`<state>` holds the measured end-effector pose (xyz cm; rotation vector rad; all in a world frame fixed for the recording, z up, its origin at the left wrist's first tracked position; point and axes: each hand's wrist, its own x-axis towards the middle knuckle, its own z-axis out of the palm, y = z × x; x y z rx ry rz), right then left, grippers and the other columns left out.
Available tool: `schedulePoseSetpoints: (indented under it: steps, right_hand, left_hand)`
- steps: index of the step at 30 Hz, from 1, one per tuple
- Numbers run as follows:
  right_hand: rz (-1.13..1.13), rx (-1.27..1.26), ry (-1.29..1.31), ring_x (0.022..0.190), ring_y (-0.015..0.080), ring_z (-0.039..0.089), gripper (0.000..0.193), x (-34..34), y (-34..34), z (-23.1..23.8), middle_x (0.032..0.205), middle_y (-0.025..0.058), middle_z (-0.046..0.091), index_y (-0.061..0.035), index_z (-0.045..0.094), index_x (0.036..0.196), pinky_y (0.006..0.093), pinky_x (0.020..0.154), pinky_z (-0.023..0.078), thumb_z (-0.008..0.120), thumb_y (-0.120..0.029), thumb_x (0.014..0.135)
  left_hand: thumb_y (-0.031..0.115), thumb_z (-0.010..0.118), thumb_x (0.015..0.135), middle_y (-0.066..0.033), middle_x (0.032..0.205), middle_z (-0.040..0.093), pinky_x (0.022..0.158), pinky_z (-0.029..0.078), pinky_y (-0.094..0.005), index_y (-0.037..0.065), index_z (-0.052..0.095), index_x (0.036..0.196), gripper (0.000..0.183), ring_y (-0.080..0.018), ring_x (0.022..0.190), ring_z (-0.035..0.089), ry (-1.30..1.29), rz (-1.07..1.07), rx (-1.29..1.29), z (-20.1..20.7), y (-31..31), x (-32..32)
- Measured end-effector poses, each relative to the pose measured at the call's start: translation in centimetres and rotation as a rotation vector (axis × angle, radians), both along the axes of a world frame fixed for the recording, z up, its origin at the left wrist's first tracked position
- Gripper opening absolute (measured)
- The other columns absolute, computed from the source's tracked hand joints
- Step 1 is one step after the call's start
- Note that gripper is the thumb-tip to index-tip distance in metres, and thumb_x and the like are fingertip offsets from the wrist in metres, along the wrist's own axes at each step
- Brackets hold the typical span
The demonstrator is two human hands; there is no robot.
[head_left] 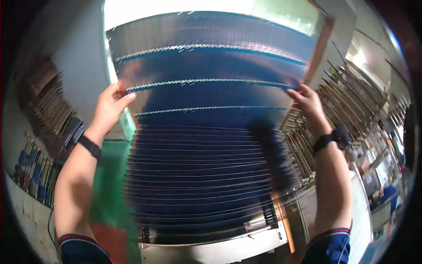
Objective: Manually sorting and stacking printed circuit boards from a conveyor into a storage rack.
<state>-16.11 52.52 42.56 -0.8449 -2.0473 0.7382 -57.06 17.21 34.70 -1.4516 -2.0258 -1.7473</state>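
A wide, shiny dark blue sheet (206, 94) with rows of white toothed lines is raised in front of me, blurred by motion. My left hand (110, 105) pinches its left edge between thumb and fingers. On the opposite edge, my right hand (307, 102) grips it at about the same height. Below the sheet is a dark rack (202, 176) with thin parallel lines across it and ridged sides. Whether the sheet touches the rack cannot be made out. Each wrist wears a black strap with a small dark device.
Under the rack is a white machine front (211, 254) with a metal roller. Shelves of upright thin frames (351, 92) line the right side; more racks (44, 101) stand at left. A green floor (107, 176) shows at left. At far right is a person's blue sleeve (388, 196).
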Motion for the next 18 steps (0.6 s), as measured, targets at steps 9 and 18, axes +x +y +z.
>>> schedulePoseSetpoints:
  steps: [9, 18]
  right_hand:
    - [0.079, -0.025, -0.022, 0.068, 0.0125, 0.060, 0.035, 0.0, -0.5, -5.8, 0.077, 0.0070, 0.064, 0.0013, 0.062, 0.104, 0.0301, 0.063, 0.050, 0.063, -0.033, 0.096]
    - [0.099, -0.165, -0.316, 0.075, 0.0119, 0.061, 0.037, 3.5, 2.5, -9.7, 0.081, 0.0043, 0.066, 0.0016, 0.066, 0.105, 0.0279, 0.071, 0.050, 0.060, -0.034, 0.098]
  left_hand:
    - [0.008, 0.072, 0.084, 0.0060, 0.076, 0.050, 0.064, 0.042, -0.0226, 0.004, 0.059, 0.115, 0.033, -0.0048, 0.067, 0.045, -0.009, 0.104, -0.246, -2.0, 0.6, -0.5]
    - [0.006, 0.070, 0.085, 0.0054, 0.083, 0.055, 0.069, 0.044, -0.0226, 0.004, 0.062, 0.111, 0.027, -0.0047, 0.073, 0.049, 0.049, 0.080, -0.331, -0.3, 1.9, 3.6]
